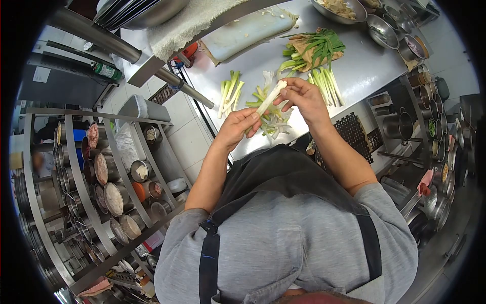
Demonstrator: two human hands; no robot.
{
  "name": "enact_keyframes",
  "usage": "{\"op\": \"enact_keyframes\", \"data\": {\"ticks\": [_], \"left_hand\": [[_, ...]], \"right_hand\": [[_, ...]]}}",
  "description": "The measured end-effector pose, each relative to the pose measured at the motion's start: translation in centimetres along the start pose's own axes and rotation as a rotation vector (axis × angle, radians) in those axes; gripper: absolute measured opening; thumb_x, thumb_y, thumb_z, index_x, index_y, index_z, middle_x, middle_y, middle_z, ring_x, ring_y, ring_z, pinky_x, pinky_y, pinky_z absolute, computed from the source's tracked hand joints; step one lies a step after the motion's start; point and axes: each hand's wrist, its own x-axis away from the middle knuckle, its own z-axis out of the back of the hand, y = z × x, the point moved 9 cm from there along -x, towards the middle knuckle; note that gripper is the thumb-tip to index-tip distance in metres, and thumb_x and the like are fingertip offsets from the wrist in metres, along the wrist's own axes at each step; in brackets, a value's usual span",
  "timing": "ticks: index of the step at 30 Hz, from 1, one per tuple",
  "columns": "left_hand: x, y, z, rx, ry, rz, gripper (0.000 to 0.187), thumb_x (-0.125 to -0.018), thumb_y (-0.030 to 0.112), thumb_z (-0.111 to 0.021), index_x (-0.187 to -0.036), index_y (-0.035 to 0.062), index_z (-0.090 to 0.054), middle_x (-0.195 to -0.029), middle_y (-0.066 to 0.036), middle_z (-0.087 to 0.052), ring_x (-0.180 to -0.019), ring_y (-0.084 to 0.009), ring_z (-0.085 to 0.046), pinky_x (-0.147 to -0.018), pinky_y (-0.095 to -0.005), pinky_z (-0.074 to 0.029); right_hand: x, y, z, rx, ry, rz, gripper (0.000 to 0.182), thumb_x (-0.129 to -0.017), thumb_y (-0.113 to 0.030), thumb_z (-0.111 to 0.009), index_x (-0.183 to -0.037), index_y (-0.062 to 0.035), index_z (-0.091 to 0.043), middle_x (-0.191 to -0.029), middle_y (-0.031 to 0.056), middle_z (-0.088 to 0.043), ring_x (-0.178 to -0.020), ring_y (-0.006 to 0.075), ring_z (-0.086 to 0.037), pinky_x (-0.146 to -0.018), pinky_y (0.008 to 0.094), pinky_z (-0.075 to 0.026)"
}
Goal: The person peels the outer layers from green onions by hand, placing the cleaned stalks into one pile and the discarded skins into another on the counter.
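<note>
My left hand (240, 126) is closed around the lower part of a thick white green onion stalk (270, 99), which tilts up to the right. My right hand (307, 101) has its fingertips at the stalk's white upper end, thumb and fingers pinched there. Under my hands lies a loose heap of pale peelings and leaf scraps (276, 127). To the left is a small pile of green onion stalks (230, 92); on the right, a row of stalks (327, 85) lies side by side. Beyond them sits a leafy green onion bunch (324, 45) with brownish outer leaves or wrapping.
The steel table (362, 76) carries a long pale wrapped slab (250, 33) at the back and metal bowls (382, 31) at the far right. A steel post (190, 93) and shelf edge stand at the left. Racks of pots (115, 198) flank both sides.
</note>
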Motion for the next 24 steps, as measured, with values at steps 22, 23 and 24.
{"op": "enact_keyframes", "data": {"ticks": [22, 23, 24], "left_hand": [[-0.6, 0.7, -0.8, -0.477, 0.059, -0.058, 0.034, -0.097, 0.022, -0.05, -0.12, -0.0004, -0.058, -0.069, 0.002, -0.05, -0.057, -0.0046, -0.042, -0.052, -0.0196, -0.036], [-0.7, 0.3, -1.0, -0.47, 0.052, -0.05, 0.033, -0.096, 0.022, -0.05, -0.119, -0.0005, -0.058, -0.069, 0.002, -0.051, -0.058, -0.005, -0.044, -0.052, -0.02, -0.037], [-0.8, 0.0, -1.2, -0.462, 0.045, -0.042, 0.032, -0.096, 0.021, -0.051, -0.117, -0.0006, -0.059, -0.07, 0.001, -0.052, -0.058, -0.0054, -0.045, -0.053, -0.0204, -0.037]], "right_hand": [[0.1, -0.4, 0.0, 0.01, 0.02, 0.072, 0.019, -0.088, -0.008, -0.06, -0.099, 0.004, -0.051, -0.079, 0.0081, -0.059, -0.061, 0.0124, -0.061, -0.048, 0.0226, -0.048], [0.1, -0.5, -0.1, 0.01, 0.021, 0.073, 0.019, -0.088, -0.008, -0.06, -0.099, 0.004, -0.051, -0.079, 0.0081, -0.059, -0.061, 0.0124, -0.061, -0.048, 0.0226, -0.048], [0.1, -0.6, 0.0, 0.017, 0.05, 0.066, 0.018, -0.087, -0.008, -0.061, -0.097, 0.0031, -0.051, -0.077, 0.0074, -0.059, -0.059, 0.0116, -0.06, -0.048, 0.0225, -0.048]]}}
